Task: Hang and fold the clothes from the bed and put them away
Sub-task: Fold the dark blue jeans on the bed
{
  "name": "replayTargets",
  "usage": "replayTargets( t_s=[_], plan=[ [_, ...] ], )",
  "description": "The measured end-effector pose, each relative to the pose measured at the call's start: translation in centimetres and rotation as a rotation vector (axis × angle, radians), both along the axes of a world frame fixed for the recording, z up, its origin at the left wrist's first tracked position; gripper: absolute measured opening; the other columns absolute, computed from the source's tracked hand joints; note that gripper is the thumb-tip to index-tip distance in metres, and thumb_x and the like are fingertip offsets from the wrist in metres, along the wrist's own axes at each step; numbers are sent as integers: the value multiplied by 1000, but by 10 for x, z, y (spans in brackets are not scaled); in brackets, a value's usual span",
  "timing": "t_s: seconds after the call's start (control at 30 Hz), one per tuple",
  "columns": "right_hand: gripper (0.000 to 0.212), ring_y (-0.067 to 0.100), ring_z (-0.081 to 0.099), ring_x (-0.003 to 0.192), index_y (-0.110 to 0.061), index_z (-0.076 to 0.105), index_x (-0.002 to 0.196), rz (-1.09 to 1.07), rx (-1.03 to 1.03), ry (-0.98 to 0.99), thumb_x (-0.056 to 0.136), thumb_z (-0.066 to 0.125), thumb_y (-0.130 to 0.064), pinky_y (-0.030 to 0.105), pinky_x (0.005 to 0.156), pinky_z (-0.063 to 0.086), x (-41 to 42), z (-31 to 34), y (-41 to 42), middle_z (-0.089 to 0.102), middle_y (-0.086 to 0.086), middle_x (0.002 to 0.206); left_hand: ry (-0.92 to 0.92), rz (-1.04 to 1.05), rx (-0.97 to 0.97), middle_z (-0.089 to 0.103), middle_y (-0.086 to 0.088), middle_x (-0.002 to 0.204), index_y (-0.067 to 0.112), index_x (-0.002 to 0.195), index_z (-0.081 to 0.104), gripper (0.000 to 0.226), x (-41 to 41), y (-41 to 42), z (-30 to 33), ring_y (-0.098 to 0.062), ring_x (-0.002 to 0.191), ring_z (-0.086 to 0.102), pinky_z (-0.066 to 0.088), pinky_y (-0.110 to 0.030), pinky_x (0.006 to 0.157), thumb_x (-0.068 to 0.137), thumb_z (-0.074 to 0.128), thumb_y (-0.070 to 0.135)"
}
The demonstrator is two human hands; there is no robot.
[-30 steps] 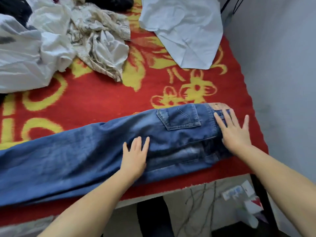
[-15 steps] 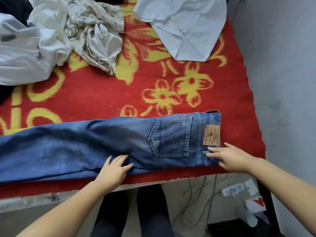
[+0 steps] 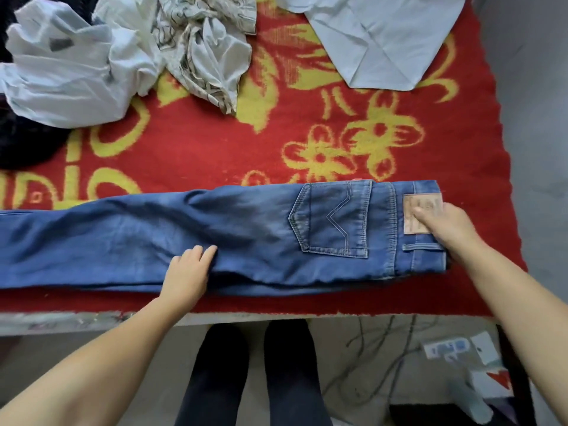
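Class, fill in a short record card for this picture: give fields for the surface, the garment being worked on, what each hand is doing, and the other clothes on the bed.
Surface: red blanket with yellow flower pattern, on a bed
Garment: blue jeans, laid lengthwise along the near edge, back pocket up, waistband to the right
Left hand: flat on the leg of the jeans, fingers straight
Right hand: resting on the waistband, over the leather patch
Other clothes: white garment, patterned garment, pale blue shirt, all at the far side

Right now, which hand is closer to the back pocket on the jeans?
Right. The right hand rests on the waistband patch just beside the back pocket; the left hand lies farther along the leg.
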State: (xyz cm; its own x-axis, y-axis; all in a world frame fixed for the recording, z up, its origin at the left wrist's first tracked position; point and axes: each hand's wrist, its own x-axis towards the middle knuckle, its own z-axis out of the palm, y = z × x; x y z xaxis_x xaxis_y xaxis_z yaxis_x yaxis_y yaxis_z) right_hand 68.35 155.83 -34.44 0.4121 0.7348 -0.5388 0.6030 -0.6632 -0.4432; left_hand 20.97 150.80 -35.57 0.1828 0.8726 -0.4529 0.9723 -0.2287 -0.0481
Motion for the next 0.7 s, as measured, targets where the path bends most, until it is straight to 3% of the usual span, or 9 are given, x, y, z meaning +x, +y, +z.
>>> replayTargets(
  t_s=[0.1, 0.17, 0.23, 0.27, 0.33, 0.4, 0.47, 0.6, 0.7],
  plan=[
    [32, 46, 61, 101, 4, 65, 103, 79, -3, -192, 90, 64, -26, 44, 81, 44, 37, 13, 0, 65, 32, 104, -151, -299, 112, 52, -10, 71, 3, 112, 69, 48, -1, -13, 1, -29, 55, 53, 44, -28, 49, 65, 61, 1],
    [37, 49, 55, 108, 7, 59, 110, 45, -94, -313, 89, 65, -24, 48, 88, 43, 54, 9, -11, 60, 35, 113, -196, -405, 68, 54, -5, 75, 11, 121, 67, 62, 8, -29, -3, -24, 59, 55, 48, -27, 58, 59, 62, 5],
    [55, 47, 40, 127, 3, 44, 133, -58, -175, -413, 88, 66, -21, 54, 101, 34, 47, 2, -17, 44, 33, 135, -213, -361, -6, 57, -4, 81, 12, 124, 65, 80, 20, -41, -8, -24, 67, 60, 50, -29, 75, 45, 74, 3],
    [65, 43, 29, 136, -1, 33, 142, -56, -145, -458, 88, 64, -20, 57, 107, 26, 35, 0, -16, 33, 29, 145, -238, -314, -24, 59, -5, 85, 11, 125, 64, 84, 23, -44, -12, -25, 73, 62, 49, -32, 83, 43, 75, 1],
    [66, 36, 15, 144, -5, 24, 148, 185, 70, -528, 92, 52, -24, 61, 111, 12, -5, 3, -10, 21, 22, 155, -327, -177, -70, 60, -11, 99, 7, 129, 59, 80, 20, -47, -13, -31, 88, 62, 49, -40, 93, 51, 70, -3],
    [65, 34, 17, 145, -4, 30, 148, 555, 265, -488, 89, 42, -32, 64, 110, 9, -68, 2, -9, 24, 19, 155, -377, -41, -64, 60, -16, 111, 3, 129, 58, 71, 2, -50, -9, -36, 97, 60, 48, -44, 94, 59, 65, -7],
    [62, 33, 19, 145, -7, 35, 146, 835, 316, -422, 93, 37, -37, 67, 108, 12, -135, -1, -17, 25, 16, 156, -380, 110, -23, 59, -22, 119, -1, 125, 59, 63, -23, -52, -5, -41, 102, 60, 49, -49, 93, 63, 64, -8],
    [64, 24, -21, 145, -25, 0, 154, 991, 16, -359, 100, 25, -50, 67, 111, -3, -249, -33, -36, -20, 3, 158, -333, 591, 1, 39, -23, 144, 0, 139, 45, 53, -98, -44, -2, -37, 132, 39, 31, -43, 109, 86, 54, -2],
    [67, 30, -25, 144, -31, -14, 151, 896, -108, -332, 98, 19, -57, 70, 108, -3, -307, -49, -40, -27, 4, 157, -306, 912, -13, 26, -21, 152, 4, 145, 36, 52, -153, -27, -10, -35, 139, 25, 24, -41, 110, 94, 48, 10]
  ],
)
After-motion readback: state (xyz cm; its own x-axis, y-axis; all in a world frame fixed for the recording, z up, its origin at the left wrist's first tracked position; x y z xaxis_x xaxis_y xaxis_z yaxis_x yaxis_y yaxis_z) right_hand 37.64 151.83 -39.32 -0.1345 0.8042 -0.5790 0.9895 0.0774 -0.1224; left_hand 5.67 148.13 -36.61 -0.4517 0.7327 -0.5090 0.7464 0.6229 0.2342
